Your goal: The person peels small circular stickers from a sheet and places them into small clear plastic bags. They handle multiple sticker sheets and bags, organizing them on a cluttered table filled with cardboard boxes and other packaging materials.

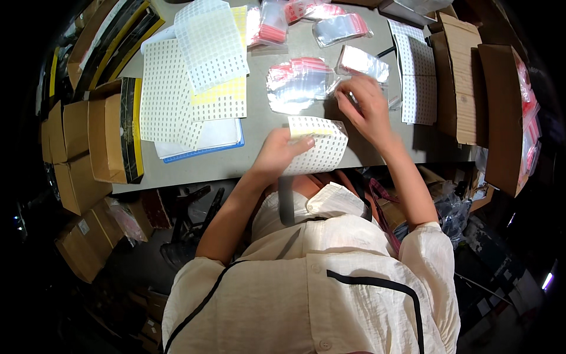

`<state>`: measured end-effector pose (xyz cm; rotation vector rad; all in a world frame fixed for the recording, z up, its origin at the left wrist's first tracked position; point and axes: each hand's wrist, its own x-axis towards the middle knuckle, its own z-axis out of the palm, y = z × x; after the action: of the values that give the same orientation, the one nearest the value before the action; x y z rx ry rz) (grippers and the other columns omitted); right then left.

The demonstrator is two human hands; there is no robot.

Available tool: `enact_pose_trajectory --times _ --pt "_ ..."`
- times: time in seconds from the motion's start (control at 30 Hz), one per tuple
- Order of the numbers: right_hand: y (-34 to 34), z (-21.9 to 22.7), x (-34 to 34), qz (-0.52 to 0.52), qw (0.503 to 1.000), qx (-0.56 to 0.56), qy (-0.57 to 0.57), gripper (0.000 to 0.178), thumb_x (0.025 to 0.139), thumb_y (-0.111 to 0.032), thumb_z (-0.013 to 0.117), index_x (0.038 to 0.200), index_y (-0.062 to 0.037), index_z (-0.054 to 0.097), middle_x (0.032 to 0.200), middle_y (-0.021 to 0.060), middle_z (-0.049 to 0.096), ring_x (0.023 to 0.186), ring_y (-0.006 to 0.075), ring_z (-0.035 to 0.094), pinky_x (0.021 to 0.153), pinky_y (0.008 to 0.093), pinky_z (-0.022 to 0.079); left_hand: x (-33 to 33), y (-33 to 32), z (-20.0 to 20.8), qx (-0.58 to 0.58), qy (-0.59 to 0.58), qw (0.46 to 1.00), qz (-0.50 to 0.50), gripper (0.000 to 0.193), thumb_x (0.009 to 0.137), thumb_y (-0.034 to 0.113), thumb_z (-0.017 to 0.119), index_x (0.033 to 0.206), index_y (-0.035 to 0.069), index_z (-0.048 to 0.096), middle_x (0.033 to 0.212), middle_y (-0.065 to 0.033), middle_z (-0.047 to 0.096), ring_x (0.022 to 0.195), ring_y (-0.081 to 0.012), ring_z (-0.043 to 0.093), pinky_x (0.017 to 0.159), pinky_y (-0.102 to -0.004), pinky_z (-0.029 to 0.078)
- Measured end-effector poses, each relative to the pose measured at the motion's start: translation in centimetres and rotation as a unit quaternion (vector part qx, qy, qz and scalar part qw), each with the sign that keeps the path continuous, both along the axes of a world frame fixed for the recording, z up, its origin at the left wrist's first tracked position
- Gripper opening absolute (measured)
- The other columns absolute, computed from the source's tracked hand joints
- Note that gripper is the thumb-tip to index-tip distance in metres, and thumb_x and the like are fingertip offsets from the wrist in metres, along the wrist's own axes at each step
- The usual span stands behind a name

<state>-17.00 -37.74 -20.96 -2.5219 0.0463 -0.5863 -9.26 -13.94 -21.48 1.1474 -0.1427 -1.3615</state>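
My left hand grips a curled sheet of small printed labels, thumb on top, at the table's near edge. A yellow strip of backing shows near the sheet's upper end. My right hand is raised beyond the sheet to the right, its fingers bent together; whatever they hold, if anything, is too small to make out. Just left of it lies a fanned pile of clear zip bags with red edges. Behind its fingertips rests another stack of clear bags.
Several label sheets overlap at the left, partly over a blue-edged tray. More red-edged bags lie at the back. Another label sheet sits at the right. Open cardboard boxes line the left side, with others at the right.
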Motion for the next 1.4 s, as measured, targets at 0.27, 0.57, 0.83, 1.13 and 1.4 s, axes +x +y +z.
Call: enact_pose_trajectory --times 0.27,0.57,0.83,1.13,1.4 --pt "-0.1 -2.8 1.9 0.064 0.974 -0.216 -0.001 0.022 0.077 -0.01 0.073 0.098 -0.0067 0.065 0.111 0.0062 0.066 0.108 0.0229 0.063 0.102 0.0422 0.046 0.3 0.5 -0.4 0.013 0.031 0.999 0.014 0.031 0.1 0.012 0.063 0.124 -0.009 0.065 0.114 -0.0129 0.072 0.096 -0.0171 0.07 0.084 -0.0318 0.057" --pt "0.7 2.6 -2.9 0.095 0.991 0.045 0.088 0.025 0.086 -0.014 0.073 0.109 -0.0026 0.07 0.117 0.0135 0.068 0.112 0.0338 0.062 0.1 0.0437 0.045 1.0 2.1 0.3 0.025 0.037 0.999 0.025 0.035 0.099 0.014 0.065 0.127 -0.008 0.064 0.115 -0.0138 0.072 0.098 -0.0182 0.07 0.087 -0.0326 0.056" --pt "4.1 2.5 -4.7 0.06 0.967 0.18 0.171 0.027 0.09 -0.016 0.07 0.112 -0.0023 0.066 0.095 0.0163 0.067 0.087 0.0351 0.066 0.081 0.0412 0.053 1.0 2.0 1.4 -0.026 0.019 0.999 -0.015 0.036 0.097 0.015 0.068 0.127 -0.005 0.064 0.116 -0.0113 0.071 0.101 -0.0167 0.067 0.088 -0.032 0.054" --pt "4.2 1.8 -5.1 0.1 0.98 0.142 0.096 0.017 0.087 -0.013 0.069 0.102 -0.0028 0.07 0.087 0.0136 0.068 0.088 0.0332 0.067 0.085 0.0406 0.052 0.1 1.8 1.0 -0.014 -0.032 0.999 -0.013 0.03 0.098 0.015 0.069 0.122 -0.003 0.067 0.111 -0.0081 0.072 0.098 -0.0143 0.067 0.085 -0.0306 0.053" --pt "4.4 2.1 -4.6 0.045 0.947 0.271 0.167 0.013 0.086 -0.011 0.07 0.096 -0.0024 0.069 0.095 0.0099 0.07 0.095 0.0252 0.066 0.086 0.0356 0.051 0.3 2.1 0.6 -0.008 -0.086 0.996 -0.033 0.033 0.098 0.013 0.069 0.128 -0.002 0.065 0.115 -0.0077 0.071 0.103 -0.0147 0.065 0.09 -0.0311 0.053"
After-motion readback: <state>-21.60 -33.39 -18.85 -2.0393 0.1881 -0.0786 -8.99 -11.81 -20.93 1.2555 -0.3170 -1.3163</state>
